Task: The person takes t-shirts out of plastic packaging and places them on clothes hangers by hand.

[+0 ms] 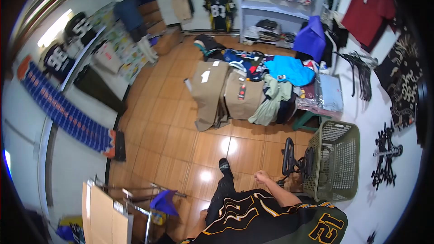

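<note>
My right hand [261,177] hangs in front of my body over the tiled floor, fingers curled in, with nothing visible in it. Its nearest neighbour is a black wheeled frame [289,160] beside an olive plastic basket [334,162]. My left hand [203,215] is low beside my thigh; its fingers are mostly hidden against my dark trousers. I wear a black jersey [239,214] with gold lines, and one foot in a black shoe [224,166] is forward on the tiles.
Ahead, clothes, a bright blue garment [289,70] and brown cardboard boxes [210,90] form a heap. A green stool [309,121] stands by it. At lower left is a metal-legged chair [144,212] with cardboard [104,217]. Shelves [275,7] with balls line the back wall.
</note>
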